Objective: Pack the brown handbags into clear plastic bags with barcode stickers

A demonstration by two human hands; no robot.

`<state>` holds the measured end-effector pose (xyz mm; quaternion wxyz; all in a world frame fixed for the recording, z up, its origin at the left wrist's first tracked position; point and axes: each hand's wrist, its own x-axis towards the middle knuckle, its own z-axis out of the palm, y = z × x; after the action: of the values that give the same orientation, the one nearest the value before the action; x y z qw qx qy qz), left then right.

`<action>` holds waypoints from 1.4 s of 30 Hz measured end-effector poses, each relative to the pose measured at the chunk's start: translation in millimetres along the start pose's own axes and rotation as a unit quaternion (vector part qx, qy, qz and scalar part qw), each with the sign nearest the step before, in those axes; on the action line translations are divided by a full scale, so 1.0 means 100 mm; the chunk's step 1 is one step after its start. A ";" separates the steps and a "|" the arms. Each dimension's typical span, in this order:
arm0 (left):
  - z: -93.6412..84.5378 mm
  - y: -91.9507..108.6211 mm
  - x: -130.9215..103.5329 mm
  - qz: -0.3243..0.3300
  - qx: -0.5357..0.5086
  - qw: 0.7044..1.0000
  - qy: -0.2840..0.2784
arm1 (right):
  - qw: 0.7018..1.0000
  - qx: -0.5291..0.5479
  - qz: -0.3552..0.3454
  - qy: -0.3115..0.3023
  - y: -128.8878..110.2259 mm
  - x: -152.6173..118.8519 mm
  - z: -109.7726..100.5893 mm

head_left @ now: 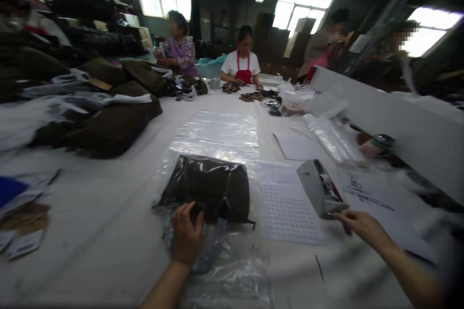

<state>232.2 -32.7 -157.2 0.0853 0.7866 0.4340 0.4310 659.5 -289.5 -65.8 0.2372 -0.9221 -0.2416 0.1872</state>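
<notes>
Toward the near edge of the table (119,231), the left hand (187,234) rests with bent fingers on the clear plastic around a dark bag (217,188); whether it grips is unclear. The right hand (358,226) pinches the near end of what looks like a tape dispenser (319,190), beside a printed sheet (290,205). Beyond the dark bag lie flat plastic sleeves (217,128); a dark heap (108,130) sits toward the left edge, and a person in a red apron (244,76) works at the far edge.

Slick plastic could slide under a light left hand, shifting the bag; dragging the dispenser could crease the sheet. The left palm is hidden, blur obscures the right fingertips, and the sheet's print is unreadable.
</notes>
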 end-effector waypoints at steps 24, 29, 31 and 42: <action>-0.15 -0.06 0.02 0.039 0.004 0.994 -0.098 | 0.739 -0.349 -0.576 0.023 -2.75 -0.45 1.20; -0.24 -0.12 0.25 0.081 -0.010 0.989 -0.121 | 0.561 -0.302 -0.770 0.032 -1.18 -0.77 1.35; -0.45 -0.10 0.15 0.104 -0.031 0.987 -0.122 | 0.589 -0.262 -0.763 0.048 -0.89 -0.92 1.58; -1.06 -0.06 -0.66 -0.036 -0.173 0.939 -0.296 | 0.802 -0.033 -0.539 -0.254 -1.50 -1.24 1.54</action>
<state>131.9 -104.1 -135.0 0.3598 0.8357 0.3357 0.2438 434.4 -186.6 -84.2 0.1995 -0.5697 -0.7575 0.2488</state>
